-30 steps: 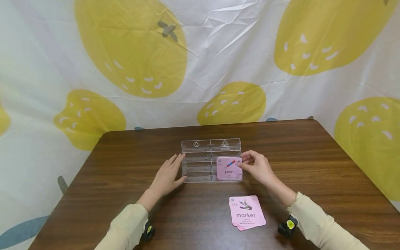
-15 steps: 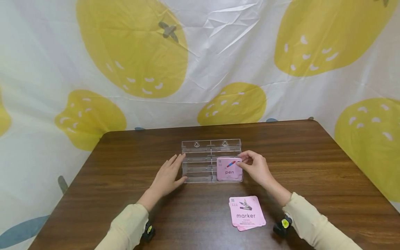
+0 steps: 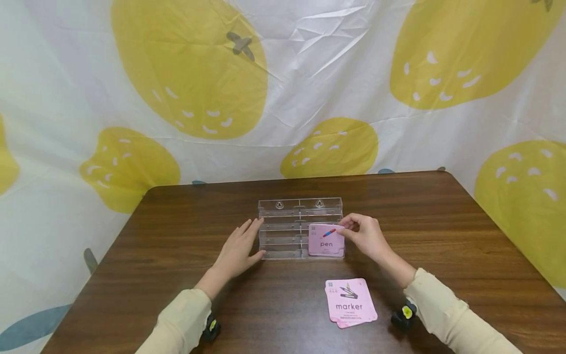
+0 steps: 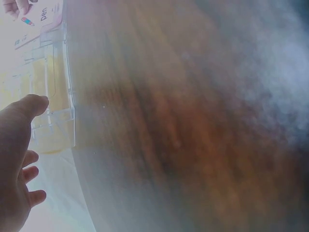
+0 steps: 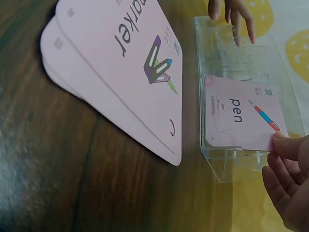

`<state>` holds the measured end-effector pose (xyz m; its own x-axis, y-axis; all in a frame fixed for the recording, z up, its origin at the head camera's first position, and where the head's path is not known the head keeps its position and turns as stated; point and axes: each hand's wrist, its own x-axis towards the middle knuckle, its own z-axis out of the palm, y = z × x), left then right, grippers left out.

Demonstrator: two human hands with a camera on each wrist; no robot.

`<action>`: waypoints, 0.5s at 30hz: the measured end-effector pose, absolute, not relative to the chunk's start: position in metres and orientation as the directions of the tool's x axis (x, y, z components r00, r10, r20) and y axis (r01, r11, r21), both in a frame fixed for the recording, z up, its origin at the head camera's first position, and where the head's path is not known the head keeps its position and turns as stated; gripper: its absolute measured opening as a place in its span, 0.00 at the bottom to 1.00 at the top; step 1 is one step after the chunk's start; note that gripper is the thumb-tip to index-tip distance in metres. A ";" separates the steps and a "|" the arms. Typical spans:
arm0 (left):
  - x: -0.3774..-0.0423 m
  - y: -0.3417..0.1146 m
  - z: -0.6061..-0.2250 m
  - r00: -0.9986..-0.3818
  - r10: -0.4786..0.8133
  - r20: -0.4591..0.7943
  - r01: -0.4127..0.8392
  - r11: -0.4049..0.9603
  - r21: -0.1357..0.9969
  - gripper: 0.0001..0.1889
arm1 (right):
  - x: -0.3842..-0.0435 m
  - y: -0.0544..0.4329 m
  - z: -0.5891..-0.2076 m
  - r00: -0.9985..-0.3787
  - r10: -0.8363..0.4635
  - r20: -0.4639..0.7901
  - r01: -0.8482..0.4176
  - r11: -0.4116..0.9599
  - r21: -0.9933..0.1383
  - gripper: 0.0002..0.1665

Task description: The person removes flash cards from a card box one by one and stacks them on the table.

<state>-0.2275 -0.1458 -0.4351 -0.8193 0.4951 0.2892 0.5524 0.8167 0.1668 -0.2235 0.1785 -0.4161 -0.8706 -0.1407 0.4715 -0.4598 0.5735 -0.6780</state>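
Observation:
A clear acrylic card rack (image 3: 283, 231) (image 5: 227, 58) (image 4: 48, 96) lies on the brown table. A pink "pen" card (image 3: 326, 242) (image 5: 239, 118) sits in its front right slot. My right hand (image 3: 363, 235) (image 5: 289, 179) pinches that card's top right corner with thumb and fingers. My left hand (image 3: 239, 248) (image 4: 17, 154) rests with straight fingers against the rack's left end, thumb at the front corner. A small stack of pink cards, "marker" (image 3: 351, 301) (image 5: 125, 63) on top, lies on the table nearer me.
The wooden table (image 3: 177, 275) is backed by a white cloth with yellow fruit shapes (image 3: 185, 64). The table's right edge (image 3: 508, 236) and left edge run diagonally. Black wrist devices (image 3: 403, 314) sit under both sleeves.
The "pen" card has sunk slightly lower into the front right slot under my right hand. My left hand stays put at the rack's left end.

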 end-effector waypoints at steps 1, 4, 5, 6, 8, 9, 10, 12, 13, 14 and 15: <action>-0.228 -0.146 -0.435 -0.819 0.496 0.288 0.552 0.817 0.167 0.40 | -0.224 0.179 -0.416 -0.868 -0.145 0.474 -0.464 0.575 -0.674 0.05; -0.228 -0.146 -0.435 -0.820 0.495 0.286 0.551 0.818 0.165 0.40 | -0.224 0.179 -0.413 -0.863 -0.157 0.481 -0.475 0.580 -0.662 0.04; -0.228 -0.146 -0.435 -0.821 0.495 0.284 0.551 0.818 0.166 0.40 | -0.224 0.179 -0.413 -0.861 -0.159 0.483 -0.477 0.583 -0.658 0.04; -0.228 -0.146 -0.435 -0.822 0.494 0.284 0.550 0.818 0.167 0.40 | -0.224 0.179 -0.412 -0.860 -0.160 0.485 -0.478 0.587 -0.653 0.04; -0.227 -0.146 -0.435 -0.823 0.492 0.284 0.548 0.819 0.169 0.40 | -0.224 0.180 -0.410 -0.858 -0.163 0.487 -0.480 0.594 -0.646 0.04; -0.227 -0.146 -0.435 -0.823 0.491 0.285 0.548 0.819 0.171 0.40 | -0.223 0.180 -0.409 -0.858 -0.164 0.486 -0.479 0.597 -0.644 0.04; -0.227 -0.146 -0.435 -0.824 0.491 0.284 0.547 0.819 0.172 0.40 | -0.223 0.180 -0.408 -0.859 -0.164 0.484 -0.477 0.601 -0.642 0.04; -0.227 -0.146 -0.435 -0.824 0.489 0.286 0.547 0.819 0.175 0.39 | -0.223 0.180 -0.407 -0.860 -0.167 0.483 -0.476 0.606 -0.638 0.04; -0.227 -0.146 -0.435 -0.824 0.488 0.287 0.546 0.819 0.176 0.39 | -0.223 0.181 -0.407 -0.860 -0.169 0.482 -0.476 0.608 -0.636 0.04; -0.227 -0.146 -0.435 -0.825 0.487 0.286 0.545 0.820 0.175 0.40 | -0.224 0.181 -0.406 -0.860 -0.171 0.481 -0.476 0.609 -0.635 0.03; -0.227 -0.146 -0.435 -0.825 0.487 0.285 0.544 0.821 0.174 0.40 | -0.224 0.181 -0.406 -0.861 -0.171 0.480 -0.475 0.610 -0.634 0.03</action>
<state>-0.2273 -0.1456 -0.4353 -0.8254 0.4870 0.2854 0.5444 0.8206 0.1741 -0.2237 0.1811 -0.4058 -0.8607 -0.1709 0.4796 -0.4746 0.6101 -0.6344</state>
